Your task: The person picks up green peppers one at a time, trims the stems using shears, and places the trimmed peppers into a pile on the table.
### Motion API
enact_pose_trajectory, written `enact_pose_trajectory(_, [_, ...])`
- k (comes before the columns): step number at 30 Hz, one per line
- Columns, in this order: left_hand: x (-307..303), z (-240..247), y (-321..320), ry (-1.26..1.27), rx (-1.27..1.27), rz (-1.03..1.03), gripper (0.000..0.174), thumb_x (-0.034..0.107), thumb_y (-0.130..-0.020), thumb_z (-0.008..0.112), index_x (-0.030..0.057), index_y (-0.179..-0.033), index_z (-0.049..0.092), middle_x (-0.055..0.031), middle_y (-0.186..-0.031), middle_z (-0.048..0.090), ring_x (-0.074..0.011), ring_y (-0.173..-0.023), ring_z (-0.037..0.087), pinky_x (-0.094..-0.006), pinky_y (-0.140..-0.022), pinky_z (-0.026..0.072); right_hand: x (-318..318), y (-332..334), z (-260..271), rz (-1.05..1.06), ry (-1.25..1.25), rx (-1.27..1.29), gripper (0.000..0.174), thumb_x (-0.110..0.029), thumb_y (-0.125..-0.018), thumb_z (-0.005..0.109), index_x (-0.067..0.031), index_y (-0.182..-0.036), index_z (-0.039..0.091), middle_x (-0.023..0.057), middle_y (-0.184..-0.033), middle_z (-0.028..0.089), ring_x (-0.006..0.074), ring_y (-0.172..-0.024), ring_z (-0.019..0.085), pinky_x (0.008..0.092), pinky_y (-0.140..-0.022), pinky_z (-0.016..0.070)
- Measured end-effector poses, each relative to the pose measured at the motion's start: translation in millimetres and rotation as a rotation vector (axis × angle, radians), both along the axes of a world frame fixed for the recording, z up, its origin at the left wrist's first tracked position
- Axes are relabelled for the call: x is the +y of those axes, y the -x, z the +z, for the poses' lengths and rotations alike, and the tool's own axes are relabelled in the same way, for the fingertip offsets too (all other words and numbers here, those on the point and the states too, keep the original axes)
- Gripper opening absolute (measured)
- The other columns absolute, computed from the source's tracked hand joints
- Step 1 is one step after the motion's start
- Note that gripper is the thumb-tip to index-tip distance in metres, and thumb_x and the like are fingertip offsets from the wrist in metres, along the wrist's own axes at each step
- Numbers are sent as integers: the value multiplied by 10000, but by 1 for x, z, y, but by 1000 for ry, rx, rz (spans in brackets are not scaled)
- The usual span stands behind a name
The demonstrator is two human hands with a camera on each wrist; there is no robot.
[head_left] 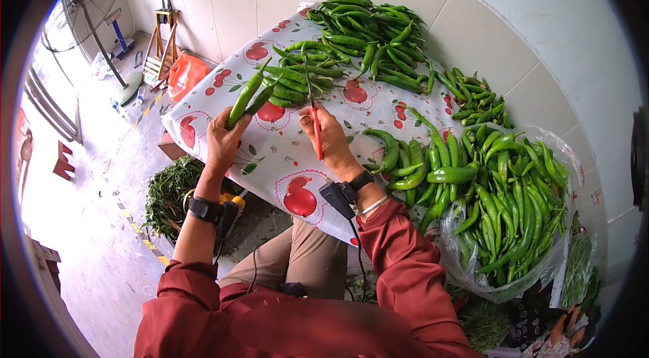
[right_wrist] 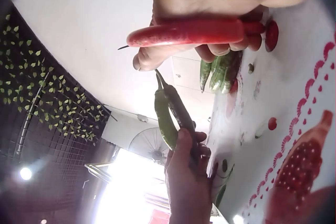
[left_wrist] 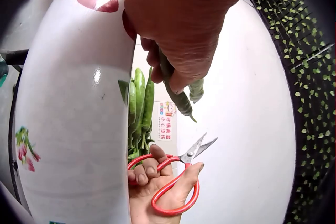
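Note:
Two long green chili peppers (head_left: 245,100) stand side by side in my left hand (head_left: 220,140), gripped near their lower ends. Their tips and stems point up and away over the table's left part. My right hand (head_left: 331,140) holds a pair of scissors (left_wrist: 191,153) with red looped handles. In the left wrist view the blades are spread a little, with nothing between them. That view also shows a pepper stem (left_wrist: 193,118) just above the blades. Beyond both hands, a small row of green peppers (head_left: 291,81) lies on the patterned tablecloth (head_left: 270,148).
A large heap of peppers (head_left: 368,27) covers the table's far end, with a smaller pile (head_left: 476,98) at the right. Loose peppers (head_left: 433,169) lie beside a clear plastic bag (head_left: 497,290) full of more. Leafy greens (head_left: 165,202) sit below the table's left edge.

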State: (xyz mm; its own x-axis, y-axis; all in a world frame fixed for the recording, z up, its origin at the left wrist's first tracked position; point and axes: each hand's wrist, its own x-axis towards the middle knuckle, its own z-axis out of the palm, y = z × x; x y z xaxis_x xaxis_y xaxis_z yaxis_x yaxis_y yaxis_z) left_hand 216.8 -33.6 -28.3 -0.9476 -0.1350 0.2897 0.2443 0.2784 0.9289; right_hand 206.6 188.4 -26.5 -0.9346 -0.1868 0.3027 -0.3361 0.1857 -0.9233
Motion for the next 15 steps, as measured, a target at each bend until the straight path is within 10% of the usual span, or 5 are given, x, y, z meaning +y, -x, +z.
enact_pose_trajectory(15, [-7, -7, 1, 30, 28, -94, 225, 213, -836, 649, 0, -883, 591, -5, -679, 480, -77, -600, 450, -256, -547, 378, -5, -9, 11, 78, 8, -54, 401, -344, -829, 670, -14, -984, 504, 47, -733, 605, 115, -638, 581, 260, -583, 468])
